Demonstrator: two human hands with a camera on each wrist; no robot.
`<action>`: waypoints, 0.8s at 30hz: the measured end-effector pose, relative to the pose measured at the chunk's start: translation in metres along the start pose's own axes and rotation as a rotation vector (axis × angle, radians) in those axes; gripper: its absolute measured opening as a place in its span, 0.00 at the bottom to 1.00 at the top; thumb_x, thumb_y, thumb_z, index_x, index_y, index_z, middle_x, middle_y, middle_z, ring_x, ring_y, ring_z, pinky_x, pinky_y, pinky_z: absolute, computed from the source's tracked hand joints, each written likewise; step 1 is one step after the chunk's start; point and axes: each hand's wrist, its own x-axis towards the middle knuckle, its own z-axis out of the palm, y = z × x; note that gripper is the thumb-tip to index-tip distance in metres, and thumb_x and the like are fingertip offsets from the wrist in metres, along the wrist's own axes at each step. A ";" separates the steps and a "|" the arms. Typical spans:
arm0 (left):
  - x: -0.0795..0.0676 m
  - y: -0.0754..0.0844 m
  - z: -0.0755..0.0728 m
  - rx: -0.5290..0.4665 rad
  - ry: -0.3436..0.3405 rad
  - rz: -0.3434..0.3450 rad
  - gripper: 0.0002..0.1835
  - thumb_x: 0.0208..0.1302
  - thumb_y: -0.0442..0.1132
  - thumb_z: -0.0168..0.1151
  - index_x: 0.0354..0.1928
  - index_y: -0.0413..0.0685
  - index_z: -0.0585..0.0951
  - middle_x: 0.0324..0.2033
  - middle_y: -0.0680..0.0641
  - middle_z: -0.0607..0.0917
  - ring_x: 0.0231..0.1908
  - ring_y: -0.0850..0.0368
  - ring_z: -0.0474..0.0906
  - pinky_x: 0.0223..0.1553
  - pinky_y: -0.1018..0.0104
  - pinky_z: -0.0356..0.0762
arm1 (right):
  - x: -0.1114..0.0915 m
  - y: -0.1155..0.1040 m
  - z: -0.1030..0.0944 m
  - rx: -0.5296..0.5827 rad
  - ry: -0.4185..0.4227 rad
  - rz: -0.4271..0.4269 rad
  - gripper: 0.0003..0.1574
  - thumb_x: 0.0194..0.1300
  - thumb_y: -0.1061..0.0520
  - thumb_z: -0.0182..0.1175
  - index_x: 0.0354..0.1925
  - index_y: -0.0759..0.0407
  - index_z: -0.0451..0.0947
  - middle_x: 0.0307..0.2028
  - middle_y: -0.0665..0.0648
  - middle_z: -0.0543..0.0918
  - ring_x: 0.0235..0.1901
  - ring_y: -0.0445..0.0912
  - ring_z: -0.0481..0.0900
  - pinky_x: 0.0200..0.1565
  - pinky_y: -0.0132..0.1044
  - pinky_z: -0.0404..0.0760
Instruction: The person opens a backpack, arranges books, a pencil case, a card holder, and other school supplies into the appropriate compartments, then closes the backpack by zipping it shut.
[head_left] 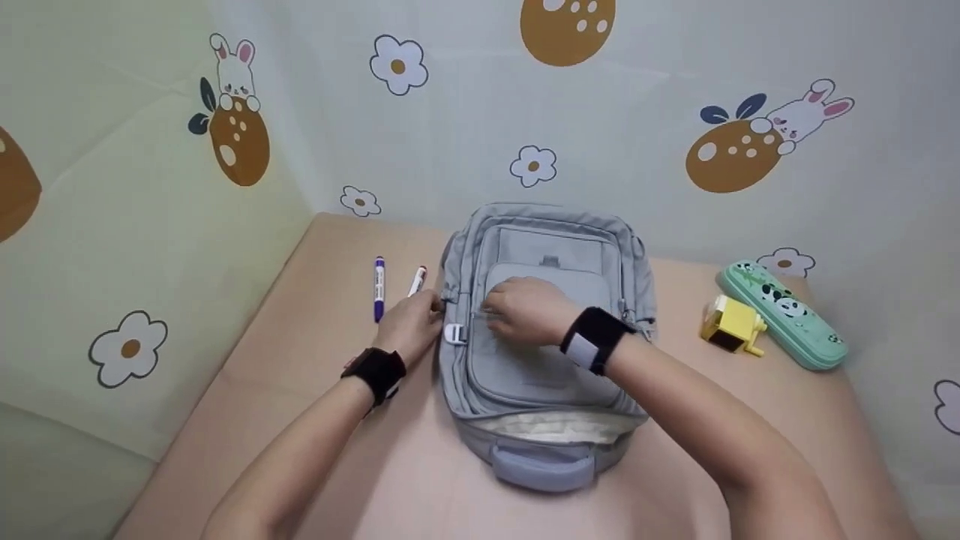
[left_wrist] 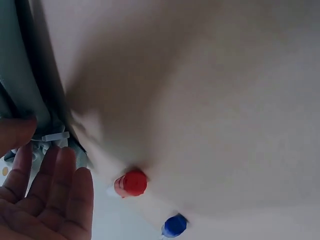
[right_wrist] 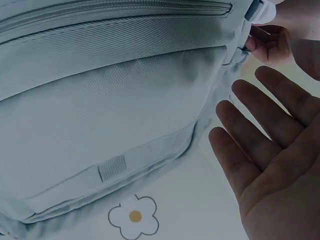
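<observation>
A grey backpack (head_left: 551, 375) lies on its back on the table, its top handle (head_left: 544, 469) towards me. At its left side, my left hand (head_left: 411, 324) has thumb and fingertips close together at the side strap and seems to pinch it. A small pale tab (left_wrist: 55, 136) shows beside those fingertips in the left wrist view. Over the front pocket hovers my right hand (head_left: 529, 309); the right wrist view shows its fingers (right_wrist: 252, 145) extended, holding nothing. The backpack's top compartment gapes, showing a pale lining (head_left: 559, 426).
Left of the backpack lie a purple-capped marker (head_left: 379, 289) and a red-capped marker (head_left: 418, 280). To the right are a yellow crank pencil sharpener (head_left: 729, 324) and a green panda pencil case (head_left: 787, 311). Printed cloth (head_left: 450, 135) hangs behind and left of the table.
</observation>
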 end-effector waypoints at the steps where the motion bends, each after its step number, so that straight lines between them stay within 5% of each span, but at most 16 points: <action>1: 0.000 0.000 0.001 -0.007 0.005 -0.005 0.09 0.64 0.36 0.69 0.43 0.46 0.81 0.40 0.46 0.87 0.40 0.45 0.84 0.45 0.51 0.79 | 0.006 0.000 0.004 -0.006 -0.011 0.006 0.13 0.70 0.52 0.62 0.47 0.59 0.82 0.44 0.57 0.84 0.47 0.55 0.81 0.53 0.50 0.78; 6: 0.000 0.000 0.006 -0.013 0.021 -0.013 0.09 0.61 0.33 0.66 0.42 0.47 0.79 0.34 0.47 0.86 0.35 0.46 0.83 0.40 0.51 0.80 | 0.026 -0.002 0.018 -0.008 -0.044 0.028 0.16 0.72 0.55 0.59 0.54 0.61 0.80 0.55 0.62 0.81 0.57 0.57 0.77 0.60 0.50 0.75; 11: 0.001 0.000 0.004 0.054 0.021 0.054 0.07 0.59 0.31 0.64 0.40 0.44 0.84 0.35 0.46 0.87 0.37 0.46 0.83 0.42 0.51 0.80 | 0.035 -0.005 0.025 0.015 -0.069 0.028 0.25 0.76 0.58 0.53 0.67 0.61 0.74 0.68 0.64 0.74 0.69 0.58 0.68 0.68 0.50 0.68; 24: -0.004 -0.009 -0.003 0.050 -0.001 0.198 0.03 0.67 0.34 0.66 0.36 0.45 0.87 0.32 0.49 0.81 0.33 0.50 0.78 0.39 0.54 0.77 | 0.034 -0.003 0.033 0.015 -0.104 -0.011 0.28 0.76 0.56 0.55 0.71 0.53 0.72 0.71 0.67 0.68 0.71 0.62 0.64 0.71 0.52 0.62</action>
